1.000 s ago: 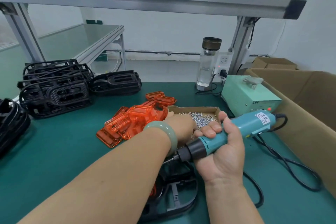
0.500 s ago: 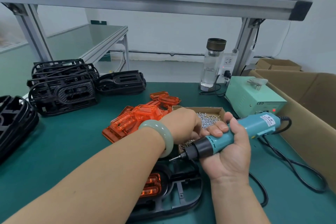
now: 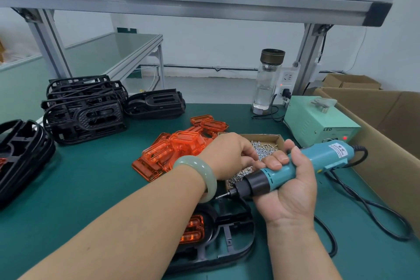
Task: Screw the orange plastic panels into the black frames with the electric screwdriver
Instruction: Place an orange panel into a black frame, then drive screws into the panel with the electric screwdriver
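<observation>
head view: the nearest black frame (image 3: 212,225) lies flat on the green bench mat (image 3: 79,188) at the near edge, under both forearms, with an orange panel (image 3: 193,229) seated in its left end. the right hand (image 3: 288,193) is wrapped firmly round the teal electric screwdriver (image 3: 304,162), fingers curled over the top of the barrel and palm toward the camera. it holds the tool nearly level, black nose pointing left. the bit hangs in the air just above the frame's far end, not touching it. the cord (image 3: 363,207) runs from the tool's rear across the mat. the left hand (image 3: 227,154), a pale green bangle (image 3: 200,173) on its wrist, reaches over a shallow cardboard tray (image 3: 270,137) of small silver screws (image 3: 261,151) just beyond the frame. its fingers curl down into the heap beside the right hand's knuckles and their tips are hidden, so whether they pinch a screw cannot be told. loose orange panels (image 3: 172,150) lie heaped just left of the tray. stacks of black frames (image 3: 84,109) stand well apart at the far left. behind the tray sit a pale green power box (image 3: 313,118) with a red lamp lit and a glass bottle (image 3: 268,84). a large cardboard carton (image 3: 386,120) flanks the bench's right edge.
</observation>
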The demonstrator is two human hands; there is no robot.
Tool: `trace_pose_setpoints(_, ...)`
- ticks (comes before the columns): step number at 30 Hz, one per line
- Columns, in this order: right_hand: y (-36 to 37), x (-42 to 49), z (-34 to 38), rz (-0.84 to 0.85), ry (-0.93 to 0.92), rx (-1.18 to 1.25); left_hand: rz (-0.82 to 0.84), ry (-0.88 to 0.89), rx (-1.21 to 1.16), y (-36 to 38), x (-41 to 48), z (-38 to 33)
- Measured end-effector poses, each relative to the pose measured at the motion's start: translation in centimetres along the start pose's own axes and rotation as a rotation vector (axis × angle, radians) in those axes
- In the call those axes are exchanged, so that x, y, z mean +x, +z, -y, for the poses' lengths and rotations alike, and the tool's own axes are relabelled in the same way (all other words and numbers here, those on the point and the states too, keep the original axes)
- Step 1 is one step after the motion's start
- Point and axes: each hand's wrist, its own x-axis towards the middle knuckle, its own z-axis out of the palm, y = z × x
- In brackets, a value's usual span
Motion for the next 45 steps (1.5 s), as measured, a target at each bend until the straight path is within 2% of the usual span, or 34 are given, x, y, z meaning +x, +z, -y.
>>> trace_pose_setpoints(5,0.0,0.0,0.0,-0.002,-0.005,0.004,0.006,0.005,-0.017,0.5,-0.6,0.1)
trace_pose_setpoints(14,-0.1,0.1,0.1,0.003,-0.012,-0.027,-0.089,-0.017,-0.13,0.4,-1.0,0.4)
trace_pose_setpoints(20,-0.2,0.0,0.0,0.012,-0.022,-0.05,-0.194,-0.09,-0.384,0.0,-1.8,0.6)
trace_pose_setpoints(26,-0.2,-0.3,-0.2,0.036,-0.032,-0.057,-0.401,-0.221,-0.627,-1.4,-5.2,1.2)
trace_pose_setpoints(37,0.2,-0.7,-1.1,0.013,-0.03,-0.072,-0.676,-0.343,-0.896,-2.1,-14.0,2.9)
trace_pose_setpoints(45,0.3,-1.1,-1.7,0.011,-0.048,-0.077,-0.665,-0.409,-1.085,-0.6,-16.3,2.2)
